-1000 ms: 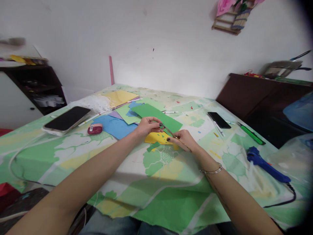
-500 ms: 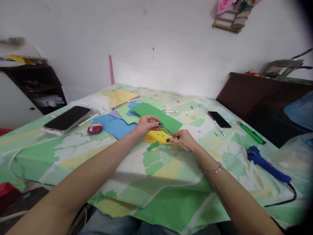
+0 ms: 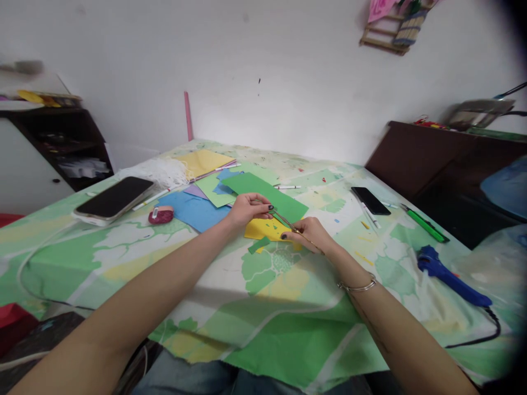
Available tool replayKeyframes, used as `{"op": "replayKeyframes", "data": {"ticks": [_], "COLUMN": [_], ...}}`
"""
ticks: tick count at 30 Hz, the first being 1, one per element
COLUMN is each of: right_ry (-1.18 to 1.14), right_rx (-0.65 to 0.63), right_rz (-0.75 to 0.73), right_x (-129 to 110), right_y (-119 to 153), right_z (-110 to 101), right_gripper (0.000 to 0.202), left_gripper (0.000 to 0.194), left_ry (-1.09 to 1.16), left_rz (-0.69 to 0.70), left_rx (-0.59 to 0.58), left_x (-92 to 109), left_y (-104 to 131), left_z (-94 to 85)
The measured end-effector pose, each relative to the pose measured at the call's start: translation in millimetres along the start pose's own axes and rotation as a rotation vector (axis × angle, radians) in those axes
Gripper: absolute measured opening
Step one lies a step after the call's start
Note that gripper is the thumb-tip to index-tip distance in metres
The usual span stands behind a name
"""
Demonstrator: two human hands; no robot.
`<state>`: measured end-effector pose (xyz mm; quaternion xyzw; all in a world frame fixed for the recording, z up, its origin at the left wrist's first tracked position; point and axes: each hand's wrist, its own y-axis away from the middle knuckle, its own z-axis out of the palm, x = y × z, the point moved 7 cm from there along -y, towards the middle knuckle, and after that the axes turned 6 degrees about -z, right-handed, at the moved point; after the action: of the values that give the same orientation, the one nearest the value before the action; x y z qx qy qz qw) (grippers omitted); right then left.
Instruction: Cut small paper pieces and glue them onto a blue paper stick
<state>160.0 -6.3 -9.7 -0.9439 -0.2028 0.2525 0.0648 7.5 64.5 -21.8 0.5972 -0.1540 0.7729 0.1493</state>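
Note:
My right hand (image 3: 312, 232) grips a pair of metal scissors (image 3: 297, 231), whose blades point up and left toward my other hand. The fingertips of my left hand (image 3: 247, 209) are pinched together close to the blade tips; whatever small piece is between them is hard to make out. Below both hands lies a yellow sheet (image 3: 257, 229) with tiny green scraps on it. A small green paper strip (image 3: 259, 245) rests at its near edge. Behind the hands is a larger green sheet (image 3: 274, 193).
Blue paper (image 3: 193, 213), a dark red yarn ball (image 3: 161, 215) and a phone on a white box (image 3: 115, 197) are at left. On the right are another phone (image 3: 369, 201), a green cutter knife (image 3: 424, 224) and a corded blue glue gun (image 3: 453, 280).
The view has shifted very slightly. The scissor blades look a little further apart than before; both hands stay in nearly the same place.

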Motion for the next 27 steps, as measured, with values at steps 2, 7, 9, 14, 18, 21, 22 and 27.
{"op": "replayKeyframes", "data": {"ticks": [2, 7, 9, 14, 18, 21, 22, 27], "right_ry": [0.000, 0.009, 0.011, 0.015, 0.035, 0.056, 0.062, 0.069], "right_rx": [-0.002, 0.009, 0.007, 0.002, -0.001, 0.002, 0.004, 0.002], "right_rz": [-0.005, 0.000, 0.001, -0.001, -0.007, -0.020, -0.021, -0.012], "right_x": [0.3, 0.9, 1.3, 3.9, 5.1, 4.1, 3.8, 4.3], "right_y": [-0.3, -0.6, -0.6, -0.8, -1.2, -1.3, -1.2, -1.1], "right_z": [0.4, 0.1, 0.4, 1.5, 2.0, 1.5, 1.2, 1.0], "right_gripper": [0.054, 0.056, 0.056, 0.058, 0.058, 0.058, 0.058, 0.057], "left_gripper": [0.030, 0.030, 0.030, 0.031, 0.031, 0.031, 0.031, 0.028], "left_ry": [-0.010, -0.010, -0.006, -0.011, -0.026, -0.047, -0.051, -0.063], "left_rz": [-0.005, -0.022, -0.030, -0.035, -0.045, -0.038, -0.034, -0.031], "left_rx": [-0.001, 0.011, 0.010, 0.009, 0.019, 0.027, 0.025, 0.018], "left_x": [0.1, -1.0, -1.7, -2.0, -2.1, -1.9, -1.8, -1.8], "left_y": [0.1, -0.6, -0.9, -1.4, -1.5, -1.2, -1.1, -0.8], "left_z": [0.2, -0.7, -0.9, -1.3, -1.8, -2.2, -2.0, -1.7]}}
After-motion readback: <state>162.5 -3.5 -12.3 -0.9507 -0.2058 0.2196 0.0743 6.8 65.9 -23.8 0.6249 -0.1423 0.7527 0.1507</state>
